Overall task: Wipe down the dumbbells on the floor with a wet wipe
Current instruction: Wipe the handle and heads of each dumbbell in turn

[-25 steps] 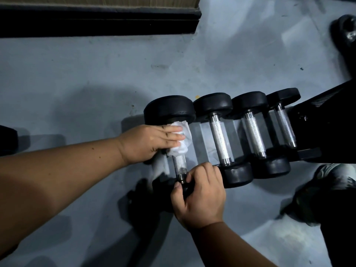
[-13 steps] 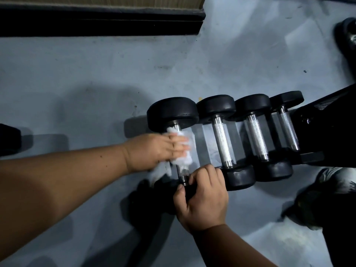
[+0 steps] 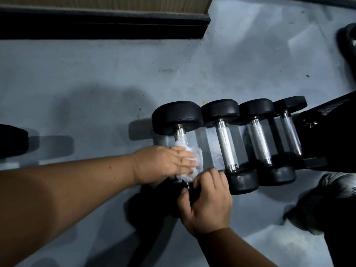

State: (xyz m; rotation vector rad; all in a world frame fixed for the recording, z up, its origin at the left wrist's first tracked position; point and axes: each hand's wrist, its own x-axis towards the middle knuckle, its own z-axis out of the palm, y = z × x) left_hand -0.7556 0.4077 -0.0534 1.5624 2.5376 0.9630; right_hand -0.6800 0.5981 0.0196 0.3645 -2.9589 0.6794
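**Wipe on the handle of the first dumbbell**

Nearest, at about 6 o'clock, the right hand [image 3: 207, 202] curls over the near black rubber head of the leftmost black-and-chrome dumbbell [image 3: 178, 117], fingers bent together across the top and the thumb hooked on its left side (the head itself is mostly hidden under the hand). Just beyond, toward 9 o'clock, the left hand [image 3: 163, 162] comes in from the left with its fingers straight and pressed side by side, holding a crumpled white wet wipe [image 3: 196, 157] against the lower part of that dumbbell's knurled chrome handle [image 3: 180, 136]; whether the thumb wraps underneath cannot be told.

To the right, toward 3 o'clock, three more black-headed dumbbells with chrome handles [image 3: 226, 147] lie side by side, heads touching, on the grey concrete floor [image 3: 96, 74]. A black metal frame [image 3: 331, 135] lies against the last of them. Farthest off, at 11 o'clock, a black baseboard [image 3: 96, 26] runs along the floor's edge.
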